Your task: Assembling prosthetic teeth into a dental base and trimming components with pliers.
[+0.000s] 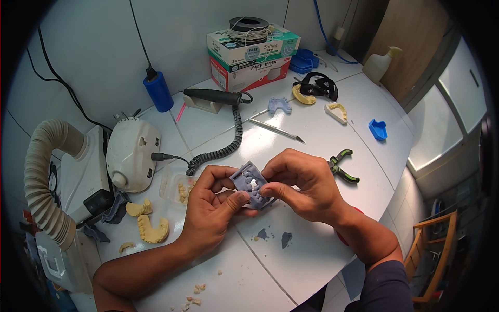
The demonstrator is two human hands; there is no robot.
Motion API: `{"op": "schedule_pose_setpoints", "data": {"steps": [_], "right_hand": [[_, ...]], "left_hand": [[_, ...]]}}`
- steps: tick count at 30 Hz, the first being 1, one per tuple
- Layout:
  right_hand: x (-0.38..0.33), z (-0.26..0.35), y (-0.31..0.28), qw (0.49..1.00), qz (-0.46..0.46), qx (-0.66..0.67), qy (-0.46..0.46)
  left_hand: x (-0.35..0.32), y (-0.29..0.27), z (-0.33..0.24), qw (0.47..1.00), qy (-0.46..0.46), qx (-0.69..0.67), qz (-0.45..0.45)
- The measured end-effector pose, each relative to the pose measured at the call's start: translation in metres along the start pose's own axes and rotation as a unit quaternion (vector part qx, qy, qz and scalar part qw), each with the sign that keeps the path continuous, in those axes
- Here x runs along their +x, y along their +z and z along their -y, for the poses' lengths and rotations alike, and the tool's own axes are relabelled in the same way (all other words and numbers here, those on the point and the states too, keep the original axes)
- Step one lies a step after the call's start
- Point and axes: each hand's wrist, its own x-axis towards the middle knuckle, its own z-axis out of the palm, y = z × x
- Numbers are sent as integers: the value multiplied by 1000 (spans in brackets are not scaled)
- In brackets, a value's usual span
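Observation:
Both of my hands hold a small grey-blue dental model [246, 182] above the table. It has a row of rounded tooth shapes, with a white patch at its middle. My left hand [208, 210] grips the left side, its thumb on the lower edge. My right hand [306, 187] pinches the right side between thumb and fingers. On the table just below lie grey crumbled pieces [263, 234] and a larger grey fragment [286, 238]. Yellow plaster dental models [153, 229] rest left of my left hand, near a clear box [171, 186] with small yellow pieces.
Green-and-black pliers [343, 166] lie beyond my right hand. A craft knife [276, 130] lies ahead, near a black handpiece [213, 96] with a coiled cord. A white control unit [133, 156] and ribbed hose [39, 171] stand left. Stacked boxes [249, 75] stand at the back.

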Motion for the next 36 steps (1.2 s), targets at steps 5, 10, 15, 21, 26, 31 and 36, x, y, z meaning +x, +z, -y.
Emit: {"op": "schedule_pose_setpoints", "data": {"steps": [5,10,15,21,26,31,36], "right_hand": [[2,3,-1,986,-6,-121,-116],[-2,7,3,978,10,-172,-120],[-4,12,7,977,9,-175,-118],[1,12,-10,968,20,-184,-168],[1,15,-19,959,27,-199,-200],[0,14,-16,960,44,-193,-196],[0,12,-15,963,65,-173,-197]], "left_hand": [[0,2,2,999,8,-47,-15],[0,0,3,999,14,-42,-2],[-2,-1,6,999,42,-17,13],[-3,1,2,994,86,59,24],[0,-3,4,944,236,225,39],[1,-8,4,896,308,319,15],[-2,-10,1,887,286,359,52]]}}
